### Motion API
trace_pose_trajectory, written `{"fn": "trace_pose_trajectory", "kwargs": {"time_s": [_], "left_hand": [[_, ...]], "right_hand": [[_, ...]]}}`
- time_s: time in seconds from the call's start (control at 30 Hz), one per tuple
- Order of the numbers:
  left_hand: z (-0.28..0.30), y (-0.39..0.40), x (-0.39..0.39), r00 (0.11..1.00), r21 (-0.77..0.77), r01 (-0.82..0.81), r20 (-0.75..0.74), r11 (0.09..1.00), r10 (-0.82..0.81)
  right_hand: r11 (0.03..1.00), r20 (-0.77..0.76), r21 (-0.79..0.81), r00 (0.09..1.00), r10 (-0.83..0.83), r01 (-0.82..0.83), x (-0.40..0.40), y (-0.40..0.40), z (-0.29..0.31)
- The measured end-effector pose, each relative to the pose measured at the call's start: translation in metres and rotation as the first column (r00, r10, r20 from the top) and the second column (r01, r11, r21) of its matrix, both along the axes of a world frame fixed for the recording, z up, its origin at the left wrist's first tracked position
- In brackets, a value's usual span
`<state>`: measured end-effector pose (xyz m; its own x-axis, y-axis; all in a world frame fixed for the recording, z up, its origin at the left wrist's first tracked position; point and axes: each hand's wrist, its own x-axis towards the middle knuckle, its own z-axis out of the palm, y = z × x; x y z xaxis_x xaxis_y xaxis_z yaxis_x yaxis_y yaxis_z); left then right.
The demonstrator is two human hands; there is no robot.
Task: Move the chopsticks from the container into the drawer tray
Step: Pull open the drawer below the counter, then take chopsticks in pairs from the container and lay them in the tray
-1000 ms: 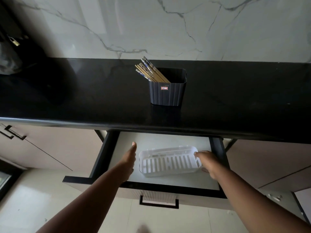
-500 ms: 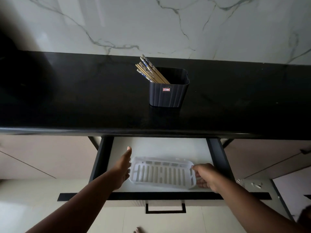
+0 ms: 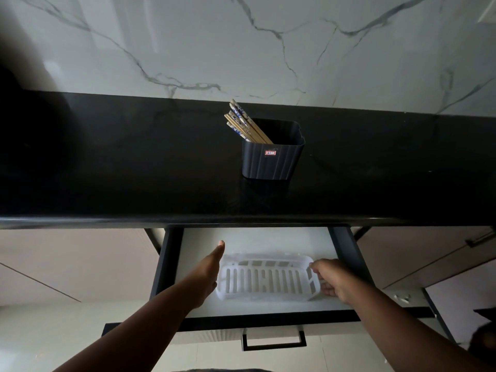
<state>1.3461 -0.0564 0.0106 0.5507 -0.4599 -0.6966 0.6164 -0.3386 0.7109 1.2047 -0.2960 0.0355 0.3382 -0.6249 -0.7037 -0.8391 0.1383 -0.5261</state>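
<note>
Single head-worn wide-angle view, looking forward and down, countertop [image 3: 134, 170] farther off, open drawer [image 3: 268, 237] close below

Sticker: small red-and-white rectangular label [image 3: 271, 153] on the front wall of the dark ribbed plastic container [image 3: 272, 162]
Readable text: none; print too small to make out

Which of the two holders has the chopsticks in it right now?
The dark container on the countertop; chopsticks lean out of it. The white tray has none.
</note>
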Motion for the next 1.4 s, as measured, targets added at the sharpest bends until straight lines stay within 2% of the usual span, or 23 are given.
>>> {"fn": "trace_pose_trajectory", "kwargs": {"time_s": [0.17, 0.3, 0.37, 0.5, 0.57, 0.63, 0.67, 0.7, 0.77, 0.83, 0.97, 1.07, 1.23, 1.4], "left_hand": [[0.002, -0.004, -0.006, 0.998, 0.044, 0.054, 0.009, 0.998, -0.054], [0.005, -0.011, -0.017, 0.956, 0.217, 0.189, 0.18, 0.958, -0.23], [0.009, -0.015, -0.021, 0.929, 0.275, 0.262, 0.189, 0.925, -0.319], [0.051, -0.024, -0.014, 0.792, 0.424, 0.458, 0.205, 0.782, -0.575], [0.087, -0.033, 0.0, 0.754, 0.408, 0.486, 0.252, 0.773, -0.607], [0.131, -0.046, 0.018, 0.853, 0.209, 0.393, 0.28, 0.895, -0.44], [0.147, -0.054, 0.029, 0.897, 0.115, 0.276, 0.326, 0.954, -0.299], [0.16, -0.061, 0.04, 0.903, 0.042, 0.15, 0.401, 0.988, -0.154], [0.174, -0.076, 0.064, 0.824, -0.008, -0.037, 0.566, 0.999, 0.035], [0.175, -0.09, 0.085, 0.781, -0.025, -0.144, 0.611, 0.989, 0.129], [0.17, -0.116, 0.109, 0.82, -0.053, -0.125, 0.557, 0.991, 0.133], [0.166, -0.131, 0.117, 0.833, -0.097, -0.112, 0.533, 0.989, 0.146], [0.155, -0.14, 0.108, 0.865, -0.176, -0.082, 0.476, 0.981, 0.158], [0.147, -0.128, 0.088, 0.861, -0.215, -0.038, 0.488, 0.976, 0.141]], "right_hand": [[0.999, -0.004, -0.03, 1.0, 0.014, -0.014, 0.002, 0.004, 0.006], [0.998, -0.052, -0.03, 0.997, 0.055, -0.057, -0.001, 0.004, 0.006], [0.997, -0.082, -0.032, 0.994, 0.074, -0.077, -0.001, 0.001, 0.007], [0.963, -0.088, -0.096, 0.966, 0.244, -0.252, 0.012, -0.012, 0.032], [0.929, -0.019, -0.149, 0.94, 0.34, -0.339, 0.025, -0.021, 0.062], [0.921, 0.12, -0.151, 0.919, 0.377, -0.358, 0.043, -0.032, 0.098], [0.926, 0.207, -0.152, 0.905, 0.373, -0.347, 0.053, -0.036, 0.117], [0.929, 0.294, -0.177, 0.883, 0.366, -0.326, 0.063, -0.042, 0.134], [0.907, 0.426, -0.318, 0.813, 0.396, -0.275, 0.085, -0.054, 0.16], [0.859, 0.473, -0.465, 0.76, 0.445, -0.214, 0.107, -0.066, 0.172], [0.709, 0.335, -0.623, 0.706, 0.624, -0.331, 0.151, -0.084, 0.16], [0.624, 0.246, -0.646, 0.653, 0.716, -0.441, 0.173, -0.087, 0.145], [0.607, 0.196, -0.636, 0.661, 0.725, -0.477, 0.181, -0.082, 0.126], [0.642, 0.239, -0.63, 0.677, 0.696, -0.438, 0.16, -0.07, 0.127]]}}
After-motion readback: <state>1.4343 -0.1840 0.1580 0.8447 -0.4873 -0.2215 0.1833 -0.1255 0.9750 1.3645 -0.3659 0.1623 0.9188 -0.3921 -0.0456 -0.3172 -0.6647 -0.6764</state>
